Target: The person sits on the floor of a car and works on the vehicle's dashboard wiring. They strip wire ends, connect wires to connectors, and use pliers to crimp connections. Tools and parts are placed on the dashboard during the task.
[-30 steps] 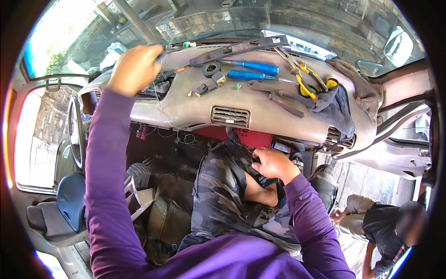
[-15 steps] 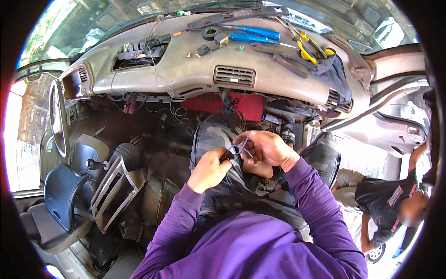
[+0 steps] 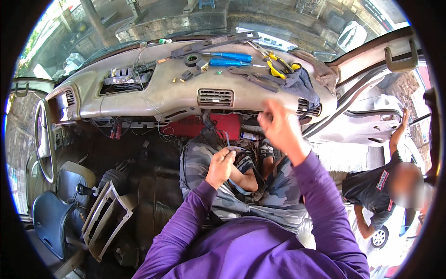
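My left hand (image 3: pixel 220 167) is closed in a pinch on a thin bluish-grey wire (image 3: pixel 236 149) over my camouflage-trousered legs. My right hand (image 3: pixel 281 128) is raised near the dashboard's lower edge, below the yellow-handled pliers (image 3: pixel 276 65); motion smears its fingers. On the dashboard (image 3: pixel 167 95) lie blue-handled screwdrivers (image 3: pixel 230 61), a black tape roll (image 3: pixel 192 60), a dark cloth (image 3: pixel 304 83) and small loose parts. At its left, an opening (image 3: pixel 118 87) shows wiring and connectors. Loose wires hang beneath, beside a red object (image 3: pixel 195 128) in the footwell.
A steering wheel (image 3: pixel 45 139), a blue-grey curved panel (image 3: pixel 49 223) and a detached trim frame (image 3: pixel 100 218) are at the left. At the right a co-worker (image 3: pixel 371 195) crouches by the open door (image 3: pixel 355 125), one arm raised against it.
My left hand came down from the dashboard to the wire. My right hand has since moved up and right, away from it. The co-worker's arm has risen to the door.
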The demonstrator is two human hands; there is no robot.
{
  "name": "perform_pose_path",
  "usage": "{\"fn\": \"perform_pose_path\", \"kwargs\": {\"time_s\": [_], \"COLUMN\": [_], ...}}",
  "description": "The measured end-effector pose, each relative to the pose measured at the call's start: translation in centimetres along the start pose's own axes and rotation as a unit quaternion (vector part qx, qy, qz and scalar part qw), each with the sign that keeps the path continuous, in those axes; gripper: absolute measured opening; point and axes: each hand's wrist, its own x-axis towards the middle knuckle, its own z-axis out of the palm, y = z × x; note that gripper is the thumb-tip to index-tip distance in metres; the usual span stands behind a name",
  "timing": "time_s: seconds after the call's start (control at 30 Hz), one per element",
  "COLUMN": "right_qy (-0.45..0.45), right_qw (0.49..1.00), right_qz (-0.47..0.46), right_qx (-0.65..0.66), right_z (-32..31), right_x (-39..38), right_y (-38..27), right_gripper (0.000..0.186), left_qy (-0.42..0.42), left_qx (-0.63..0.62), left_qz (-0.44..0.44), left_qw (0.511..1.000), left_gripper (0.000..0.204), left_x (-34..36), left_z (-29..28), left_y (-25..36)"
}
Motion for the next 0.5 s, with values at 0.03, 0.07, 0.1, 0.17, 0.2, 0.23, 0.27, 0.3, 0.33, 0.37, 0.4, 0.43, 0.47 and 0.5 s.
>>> {"fn": "perform_pose_path", "kwargs": {"time_s": [0.03,0.07,0.1,0.17,0.2,0.23,0.27,0.3,0.33,0.37,0.4,0.43,0.47,0.5], "right_qy": [0.029,0.058,0.030,-0.029,-0.054,-0.083,-0.112,-0.104,-0.103,-0.061,-0.019,0.029,0.045,0.073], "right_qw": [0.996,0.983,0.977,0.955,0.954,0.953,0.950,0.949,0.944,0.942,0.938,0.941,0.963,0.982], "right_qz": [-0.063,-0.124,-0.126,-0.125,-0.110,-0.096,-0.081,-0.088,-0.114,-0.130,-0.144,-0.144,-0.113,-0.081], "right_qx": [-0.059,-0.120,-0.168,-0.266,-0.273,-0.276,-0.279,-0.285,-0.292,-0.303,-0.313,-0.304,-0.240,-0.157], "right_z": [-1.0,-2.1,-2.0,-1.4,-1.1,-0.5,-0.1,-0.2,0.0,0.1,0.0,-0.6,-1.0,-1.2], "right_x": [2.6,4.9,6.8,9.1,9.7,10.0,10.3,10.7,10.9,10.2,9.5,8.3,7.1,5.0], "right_y": [0.5,0.9,1.6,3.0,3.4,3.4,3.6,4.1,4.1,3.3,2.5,1.7,1.3,0.4], "right_gripper": [0.036,0.038,0.038,0.037,0.037,0.036,0.036,0.034,0.032,0.030,0.028,0.028,0.027,0.024], "left_qy": [0.014,0.025,0.038,0.044,0.051,0.052,0.054,0.056,0.064,0.107,0.114,0.121,0.130,0.149], "left_qx": [-0.085,-0.169,-0.160,-0.185,-0.196,-0.182,-0.194,-0.206,-0.219,-0.226,-0.238,-0.249,-0.258,-0.265], "left_qz": [-0.071,-0.141,-0.133,-0.116,-0.107,-0.097,-0.094,-0.091,-0.093,-0.097,-0.093,-0.083,-0.072,-0.075], "left_qw": [0.994,0.975,0.977,0.975,0.973,0.977,0.975,0.973,0.969,0.963,0.960,0.957,0.955,0.950], "left_gripper": [0.018,0.018,0.015,0.013,0.012,0.014,0.013,0.013,0.013,0.012,0.012,0.013,0.013,0.013], "left_x": [0.1,0.2,0.4,0.7,0.8,0.5,0.6,1.0,0.9,0.7,0.6,0.6,0.5,0.4], "left_z": [-0.6,-0.8,-0.7,-0.5,-0.6,-0.6,-0.9,-1.2,-1.4,-1.4,-1.9,-1.8,-1.7,-1.7], "left_y": [-0.1,0.1,0.6,0.4,0.4,0.3,0.3,0.4,0.2,0.1,-0.7,-0.9,-1.0,-1.0]}}
